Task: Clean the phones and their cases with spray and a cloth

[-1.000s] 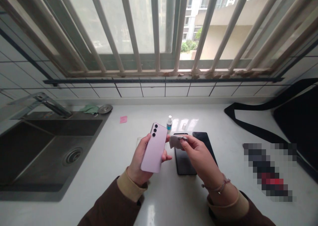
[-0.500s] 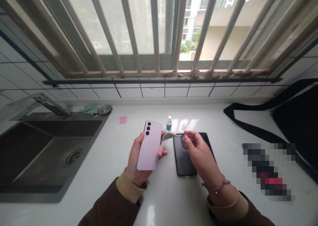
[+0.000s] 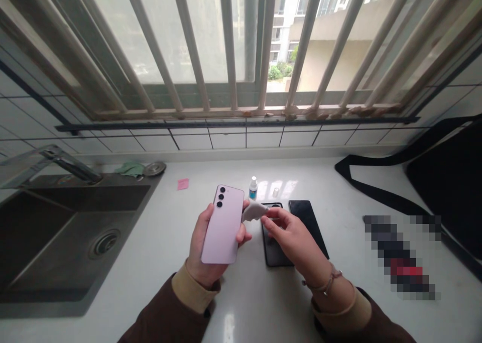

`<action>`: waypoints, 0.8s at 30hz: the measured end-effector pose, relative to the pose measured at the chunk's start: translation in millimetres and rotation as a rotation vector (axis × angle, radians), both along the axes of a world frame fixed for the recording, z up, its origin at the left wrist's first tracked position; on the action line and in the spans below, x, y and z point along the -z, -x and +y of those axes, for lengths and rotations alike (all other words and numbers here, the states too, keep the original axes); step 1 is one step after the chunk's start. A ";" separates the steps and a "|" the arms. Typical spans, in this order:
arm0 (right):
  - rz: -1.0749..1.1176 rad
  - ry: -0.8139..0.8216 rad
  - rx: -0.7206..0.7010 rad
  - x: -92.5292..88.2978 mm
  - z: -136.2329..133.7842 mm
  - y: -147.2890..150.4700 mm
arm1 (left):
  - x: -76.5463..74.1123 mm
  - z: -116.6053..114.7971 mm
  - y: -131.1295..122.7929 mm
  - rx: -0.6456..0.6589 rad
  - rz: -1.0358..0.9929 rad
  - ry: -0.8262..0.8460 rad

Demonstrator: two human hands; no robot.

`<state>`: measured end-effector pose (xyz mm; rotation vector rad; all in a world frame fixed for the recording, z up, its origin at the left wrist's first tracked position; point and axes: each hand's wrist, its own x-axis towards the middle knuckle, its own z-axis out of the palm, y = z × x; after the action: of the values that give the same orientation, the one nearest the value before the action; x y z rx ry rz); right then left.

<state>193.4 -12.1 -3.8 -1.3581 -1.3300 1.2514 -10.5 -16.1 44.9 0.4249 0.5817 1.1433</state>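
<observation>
My left hand (image 3: 201,242) is wrapped round a lavender phone (image 3: 224,230), its back with three dark lenses facing me. A crumpled whitish-grey cloth (image 3: 254,211) sticks out beside the phone's right edge, between the fingers of that hand. My right hand (image 3: 295,235) is pinched at the cloth's right tip; something thin shows at its fingertips, too small to name. Below the right hand lies a black phone case (image 3: 276,250), partly covered by it. A dark phone (image 3: 307,220) lies to its right. Behind the cloth stand a small white bottle with a blue label (image 3: 253,188) and a small white cap (image 3: 276,192).
A steel sink (image 3: 56,262) with a faucet (image 3: 71,164) takes up the left. A pink slip (image 3: 183,184) lies on the white counter (image 3: 158,242). At the right are a black bag with a strap (image 3: 448,167) and a pixelated item (image 3: 399,257). A barred window stands behind.
My right hand has moved left, from over the upper part of the black case to the cloth's tip. The left hand keeps the phone and cloth; the view has shifted slightly.
</observation>
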 end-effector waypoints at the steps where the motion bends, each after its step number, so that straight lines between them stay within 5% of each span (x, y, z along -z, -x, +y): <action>1: 0.019 -0.010 0.008 -0.2 -0.2 -0.2 | -0.5 -0.1 -0.2 0.002 0.000 0.009; 16: 0.583 0.060 0.078 -6.5 -3.4 4.6 | 1.3 4.6 0.6 -0.032 0.013 0.082; 24: 0.528 0.059 0.041 -8.4 -3.1 3.6 | 4.7 1.7 1.2 0.069 0.040 0.072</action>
<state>189.8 -15.1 4.6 -0.9888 -0.8971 1.4984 -11.7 -14.5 40.2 0.4040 0.6369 1.0464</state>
